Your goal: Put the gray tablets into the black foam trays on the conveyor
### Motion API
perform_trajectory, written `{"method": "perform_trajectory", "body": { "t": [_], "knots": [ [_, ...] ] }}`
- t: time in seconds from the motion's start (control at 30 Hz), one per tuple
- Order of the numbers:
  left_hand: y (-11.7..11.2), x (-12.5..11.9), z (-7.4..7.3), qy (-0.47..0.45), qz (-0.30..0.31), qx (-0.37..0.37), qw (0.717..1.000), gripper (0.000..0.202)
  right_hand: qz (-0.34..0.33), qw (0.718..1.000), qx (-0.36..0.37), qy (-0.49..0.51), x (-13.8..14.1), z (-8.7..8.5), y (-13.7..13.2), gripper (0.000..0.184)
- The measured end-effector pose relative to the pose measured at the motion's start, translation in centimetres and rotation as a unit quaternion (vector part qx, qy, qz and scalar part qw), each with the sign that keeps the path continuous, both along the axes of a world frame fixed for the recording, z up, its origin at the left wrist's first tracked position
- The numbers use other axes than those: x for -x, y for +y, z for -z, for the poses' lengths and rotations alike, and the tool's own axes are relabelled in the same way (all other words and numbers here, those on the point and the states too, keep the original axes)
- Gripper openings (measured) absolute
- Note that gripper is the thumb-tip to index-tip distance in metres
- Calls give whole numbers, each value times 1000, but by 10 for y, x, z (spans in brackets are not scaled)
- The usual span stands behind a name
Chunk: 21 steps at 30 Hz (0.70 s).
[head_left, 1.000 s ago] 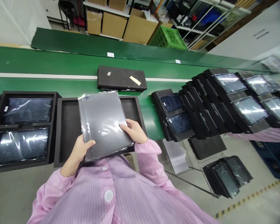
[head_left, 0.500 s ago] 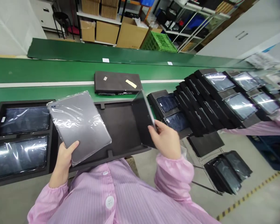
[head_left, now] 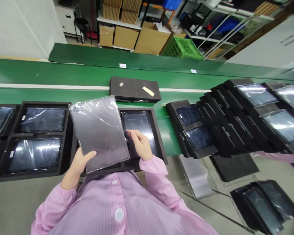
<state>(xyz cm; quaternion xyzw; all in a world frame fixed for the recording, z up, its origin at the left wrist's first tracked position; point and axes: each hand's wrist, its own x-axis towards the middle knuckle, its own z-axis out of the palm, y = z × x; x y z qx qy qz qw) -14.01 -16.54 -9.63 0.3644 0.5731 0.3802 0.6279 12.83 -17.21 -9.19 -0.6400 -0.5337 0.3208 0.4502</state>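
Note:
My left hand (head_left: 79,162) grips the lower edge of a grey tablet in a clear plastic bag (head_left: 98,132), back side up, held tilted above a black foam tray (head_left: 160,140). In the tray's right compartment lies a second bagged tablet (head_left: 138,128), screen up. My right hand (head_left: 140,143) rests on that tablet's lower part, fingers bent and pressing on it. The tray's left compartment is hidden under the held tablet.
Another black tray (head_left: 40,138) with two bagged tablets lies to the left. A closed black foam tray (head_left: 134,88) sits on the green conveyor (head_left: 63,73). A slanted row of several trays with tablets (head_left: 237,114) stands at the right. Shelves and cardboard boxes (head_left: 137,32) are behind.
My right hand has laid the second tablet flat into the tray's right compartment. My left hand has brought the bagged grey tablet back over the tray's left part.

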Motion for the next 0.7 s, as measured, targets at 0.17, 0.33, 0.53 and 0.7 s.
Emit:
{"method": "perform_trajectory", "body": {
  "t": [0.17, 0.33, 0.53, 0.7],
  "knots": [
    [-2, -12, 2, -49, 80, 24, 995, 54, 110, 990, -93, -1, 19, -9, 14, 25],
    [0, -23, -3, -162, 92, 46, 981, 40, 170, 963, -184, -100, 31, -8, 20, 20],
    [1, -29, -9, -214, 36, 76, 973, 34, 167, 918, -292, -210, 43, -23, 25, 9],
    [1, -26, -11, -160, 43, 49, 985, 27, -172, 952, -246, -54, 93, -45, 1, 18]
  ]
}}
